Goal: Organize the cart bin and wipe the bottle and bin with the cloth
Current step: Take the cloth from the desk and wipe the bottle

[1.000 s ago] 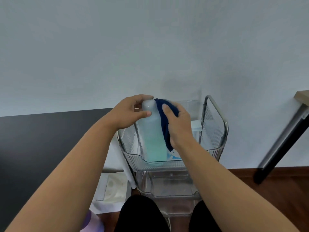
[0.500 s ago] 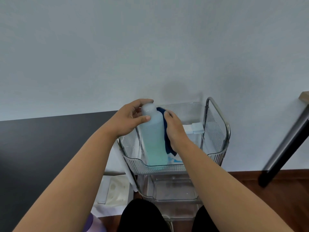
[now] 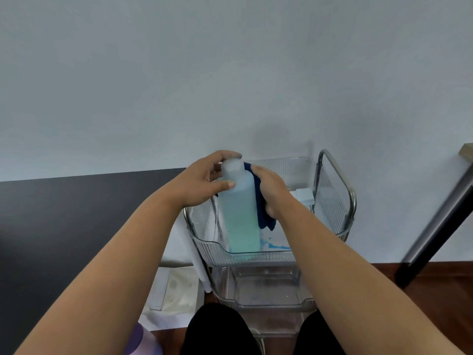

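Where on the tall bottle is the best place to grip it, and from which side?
Grip the bottle near its narrow cap end from its left, as the left hand does; the right hand presses the cloth against the other side.

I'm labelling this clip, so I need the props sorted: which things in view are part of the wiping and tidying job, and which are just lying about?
In use:
- bottle, gripped near its top by the left hand
- dark blue cloth, pressed to the bottle's side by the right hand
- clear cart bin
- metal cart frame

Lying about:
- white box in the bin
- purple object on the floor
- dark table leg
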